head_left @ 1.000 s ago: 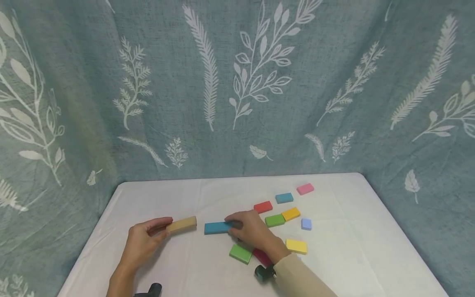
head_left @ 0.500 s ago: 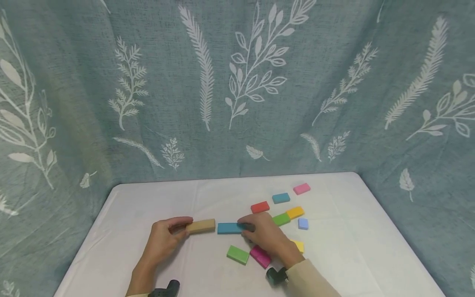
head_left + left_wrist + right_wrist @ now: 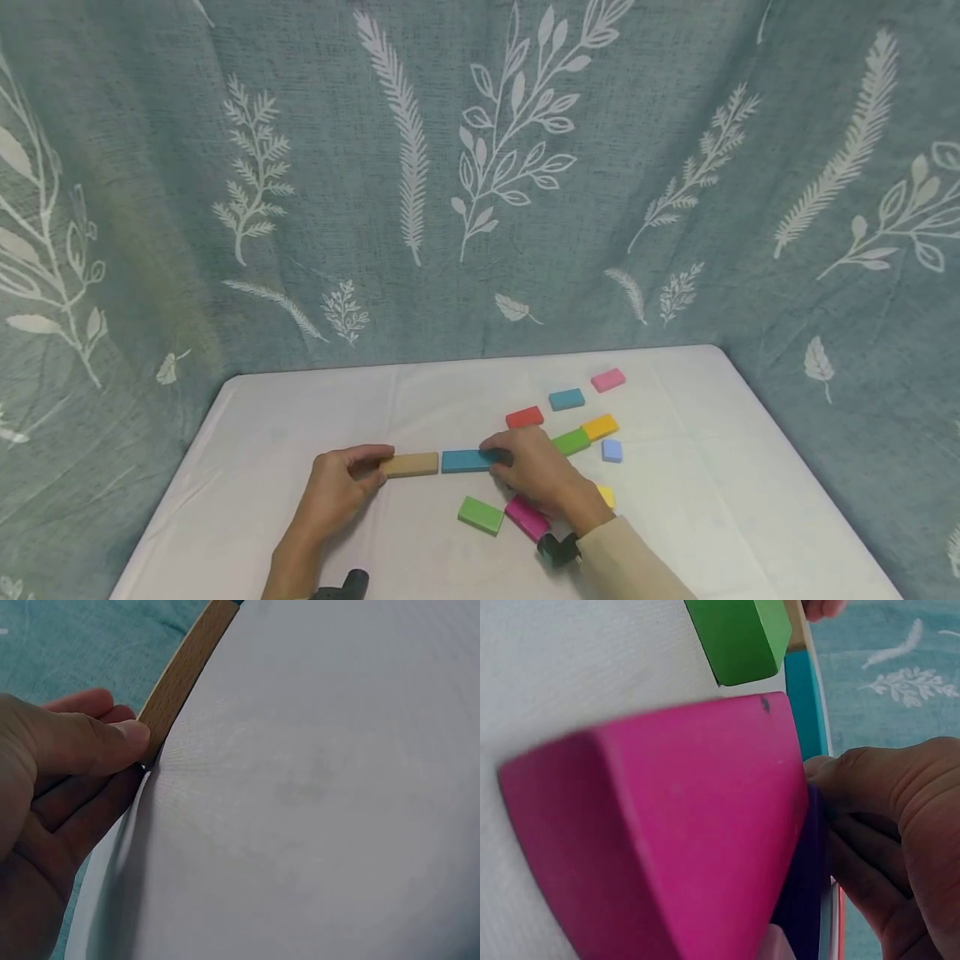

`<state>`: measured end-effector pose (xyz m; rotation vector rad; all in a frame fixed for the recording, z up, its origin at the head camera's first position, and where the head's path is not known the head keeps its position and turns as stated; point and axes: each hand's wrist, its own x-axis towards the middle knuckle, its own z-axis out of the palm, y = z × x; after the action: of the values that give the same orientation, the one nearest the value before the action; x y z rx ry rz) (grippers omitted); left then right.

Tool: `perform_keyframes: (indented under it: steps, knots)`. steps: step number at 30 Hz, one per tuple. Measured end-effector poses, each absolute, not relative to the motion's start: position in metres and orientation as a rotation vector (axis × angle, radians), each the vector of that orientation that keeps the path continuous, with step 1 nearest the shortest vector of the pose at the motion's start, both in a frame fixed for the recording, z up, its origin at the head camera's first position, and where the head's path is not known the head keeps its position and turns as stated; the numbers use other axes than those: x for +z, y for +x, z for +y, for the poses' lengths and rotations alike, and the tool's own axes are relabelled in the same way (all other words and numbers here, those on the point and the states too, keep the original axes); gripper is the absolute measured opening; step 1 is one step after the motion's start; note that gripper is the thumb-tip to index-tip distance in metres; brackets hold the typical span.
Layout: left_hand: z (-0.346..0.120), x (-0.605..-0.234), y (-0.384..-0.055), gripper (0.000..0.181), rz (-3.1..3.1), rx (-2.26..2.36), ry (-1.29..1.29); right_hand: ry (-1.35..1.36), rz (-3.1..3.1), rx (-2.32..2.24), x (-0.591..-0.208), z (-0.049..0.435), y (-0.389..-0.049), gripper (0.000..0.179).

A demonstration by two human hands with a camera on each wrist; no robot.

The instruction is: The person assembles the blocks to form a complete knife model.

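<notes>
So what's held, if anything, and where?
Left hand pinches the tan block by its left end; right hand, the blue block by its right end; whether also the purple block, unclear.

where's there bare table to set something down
The table is bare at back left, between the tan block and the curtain, and at right, past the pale blue block to the table's edge. It's crowded around the right hand: red block behind, magenta block in front.

the left hand (image 3: 337, 490) and the right hand (image 3: 540, 468) are both bare. on the right side is a plain beige sleeve (image 3: 632, 560) with a straight edge. the right wrist camera (image 3: 557, 550) is a small, near-black unit with a rounded housing; the left wrist camera (image 3: 354, 585), equally dark, has a stubby, rounded end.
</notes>
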<state>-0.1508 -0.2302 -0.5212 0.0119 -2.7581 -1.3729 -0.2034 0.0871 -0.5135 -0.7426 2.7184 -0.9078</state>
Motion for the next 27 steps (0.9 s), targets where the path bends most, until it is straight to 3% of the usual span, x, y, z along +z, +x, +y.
perform_keyframes:
  steps: [27]
  knots:
    - [-0.233, -0.5259, -0.1514, 0.036, -2.756, -1.366, 0.013, -0.719, 2.675, -1.032, -0.521, 0.0867, -0.2036, 0.041]
